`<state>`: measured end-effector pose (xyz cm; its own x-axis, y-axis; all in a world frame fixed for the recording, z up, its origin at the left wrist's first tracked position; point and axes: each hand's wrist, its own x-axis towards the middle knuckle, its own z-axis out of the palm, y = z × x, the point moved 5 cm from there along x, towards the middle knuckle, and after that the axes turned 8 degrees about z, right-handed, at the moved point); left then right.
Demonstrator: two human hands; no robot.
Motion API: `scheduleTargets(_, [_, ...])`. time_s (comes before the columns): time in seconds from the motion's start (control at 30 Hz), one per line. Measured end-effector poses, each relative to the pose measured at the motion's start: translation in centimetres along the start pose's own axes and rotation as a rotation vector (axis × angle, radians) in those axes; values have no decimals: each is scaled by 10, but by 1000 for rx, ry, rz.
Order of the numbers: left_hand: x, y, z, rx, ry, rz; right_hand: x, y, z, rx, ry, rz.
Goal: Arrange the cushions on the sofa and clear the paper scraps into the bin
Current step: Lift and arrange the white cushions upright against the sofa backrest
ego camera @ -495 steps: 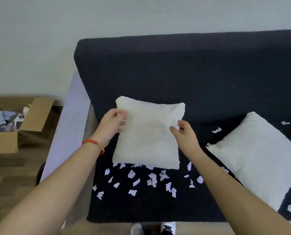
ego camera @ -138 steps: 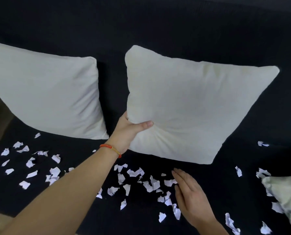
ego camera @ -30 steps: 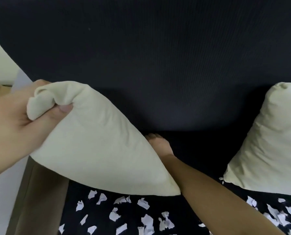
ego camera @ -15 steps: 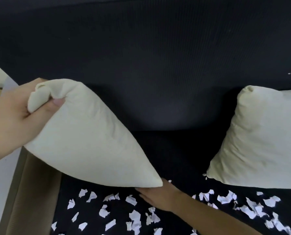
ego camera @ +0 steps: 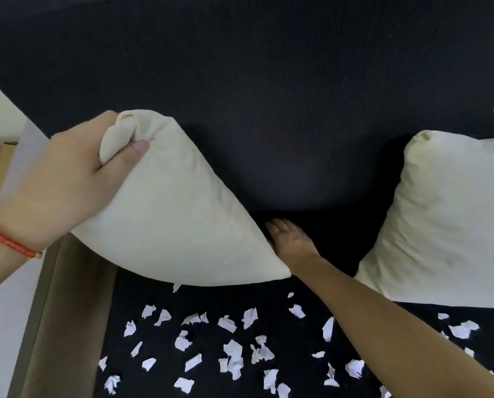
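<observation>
- left hand (ego camera: 59, 182) pinches top corner of left cushion (ego camera: 168, 214), lifted and tilted over sofa seat (ego camera: 320, 231)
- right hand (ego camera: 290, 239) flat, fingers straight, on seat under the cushion's edge
- second cushion (ego camera: 452, 225) leans on backrest
- cushion looks soft, light; a corner grip should suffice
- paper scraps (ego camera: 231, 354) flimsy; best swept together, then scooped

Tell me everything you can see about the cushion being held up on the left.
The lifted cushion is cream, soft fabric, plump and creased. The left hand grips its bunched top corner, tilting it up off the seat of the dark sofa. Its lower right corner points down near the right hand, which reaches beside and behind it. White paper scraps lie just below it.
</observation>
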<state>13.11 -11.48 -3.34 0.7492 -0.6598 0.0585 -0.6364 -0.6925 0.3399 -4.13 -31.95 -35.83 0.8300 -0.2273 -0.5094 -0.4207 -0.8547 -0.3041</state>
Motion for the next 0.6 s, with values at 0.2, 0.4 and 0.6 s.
scheduleTargets(0.2, [2, 6, 5, -28, -6, 31, -51, -5, 7, 105, -75, -170])
scheduleTargets(0.4, [3, 11, 6, -25, -2, 31, -109, 6, 41, 110, -17, -360])
scheduleTargets(0.6, [2, 17, 10, -37, 22, -7, -157, 18, 72, 77, -212, -472])
